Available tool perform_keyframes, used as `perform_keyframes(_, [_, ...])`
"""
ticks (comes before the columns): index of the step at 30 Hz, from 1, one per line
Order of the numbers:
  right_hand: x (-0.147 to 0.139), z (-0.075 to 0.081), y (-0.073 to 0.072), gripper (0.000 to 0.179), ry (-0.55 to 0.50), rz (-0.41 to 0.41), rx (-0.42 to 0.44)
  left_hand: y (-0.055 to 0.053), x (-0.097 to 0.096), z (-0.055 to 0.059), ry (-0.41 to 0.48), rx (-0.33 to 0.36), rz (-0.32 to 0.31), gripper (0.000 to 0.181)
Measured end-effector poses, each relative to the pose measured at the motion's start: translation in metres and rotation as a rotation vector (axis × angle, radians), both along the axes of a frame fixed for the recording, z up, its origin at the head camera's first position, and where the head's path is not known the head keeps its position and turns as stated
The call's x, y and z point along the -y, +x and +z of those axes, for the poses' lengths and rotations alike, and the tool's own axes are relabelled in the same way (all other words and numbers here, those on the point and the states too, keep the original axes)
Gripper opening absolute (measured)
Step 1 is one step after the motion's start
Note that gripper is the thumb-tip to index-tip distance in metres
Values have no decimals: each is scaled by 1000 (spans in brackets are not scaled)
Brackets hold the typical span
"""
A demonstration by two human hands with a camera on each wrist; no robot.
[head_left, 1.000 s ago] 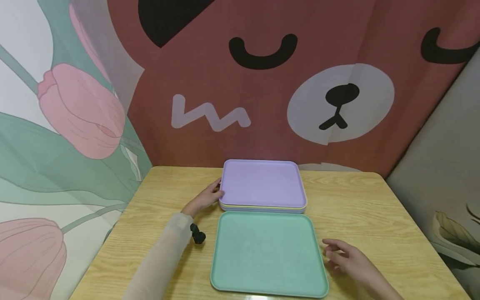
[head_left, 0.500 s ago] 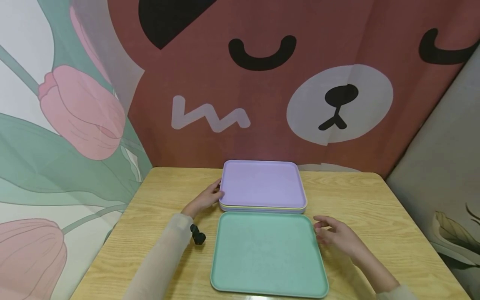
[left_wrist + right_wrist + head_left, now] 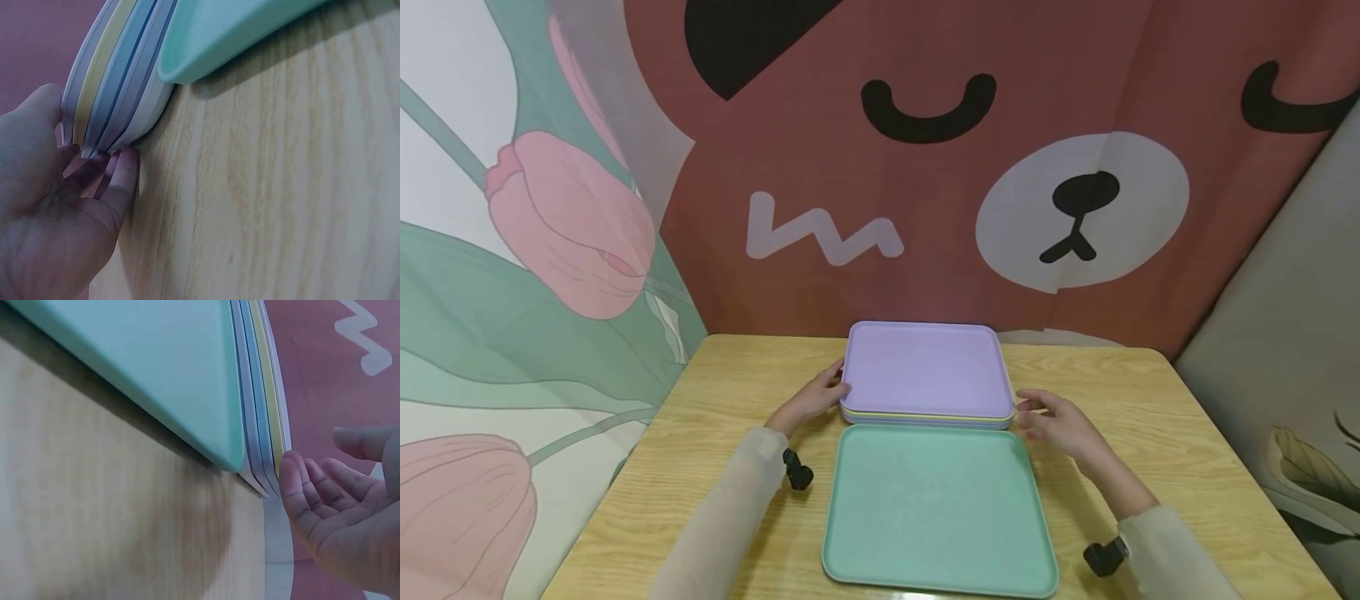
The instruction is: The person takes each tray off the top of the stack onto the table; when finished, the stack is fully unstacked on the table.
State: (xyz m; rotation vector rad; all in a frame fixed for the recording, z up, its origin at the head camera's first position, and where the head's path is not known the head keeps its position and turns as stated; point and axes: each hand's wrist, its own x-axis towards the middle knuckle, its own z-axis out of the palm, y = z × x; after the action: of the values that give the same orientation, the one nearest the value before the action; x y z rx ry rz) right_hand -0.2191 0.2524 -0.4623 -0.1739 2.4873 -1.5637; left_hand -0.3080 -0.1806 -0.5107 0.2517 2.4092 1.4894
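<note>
A stack of rectangular trays, with a purple tray [image 3: 928, 371] on top, lies at the back of the table. Yellow, blue and paler rims [image 3: 115, 75] show beneath it in the left wrist view. My left hand [image 3: 808, 402] grips the stack's left side, thumb at the top rim and fingers by the lower rims. At the stack's right front corner is my right hand [image 3: 1063, 427], its fingers loosely bent and fingertips right by the rims in the right wrist view, thumb raised apart. A mint green tray [image 3: 940, 512] lies in front of the stack.
The wooden table [image 3: 1150, 467] ends at a wall with a printed brown bear [image 3: 820, 292]. A floral curtain [image 3: 572, 225] hangs on the left and a grey wall [image 3: 1277, 333] stands on the right. Black devices [image 3: 1105, 557] sit on both wrists.
My right hand has moved away from me, from beside the green tray's right edge to the right corner of the stack. The left hand and all trays have stayed in place.
</note>
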Motion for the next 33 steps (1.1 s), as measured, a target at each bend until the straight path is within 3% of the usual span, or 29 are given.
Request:
perform_keyframes(20, [0, -11, -63, 52, -18, -87, 68, -1, 2, -3, -11, 24, 9, 71])
perform_keyframes(33, [6, -25, -83, 55, 67, -125, 111, 0, 0, -2, -22, 8, 13, 70])
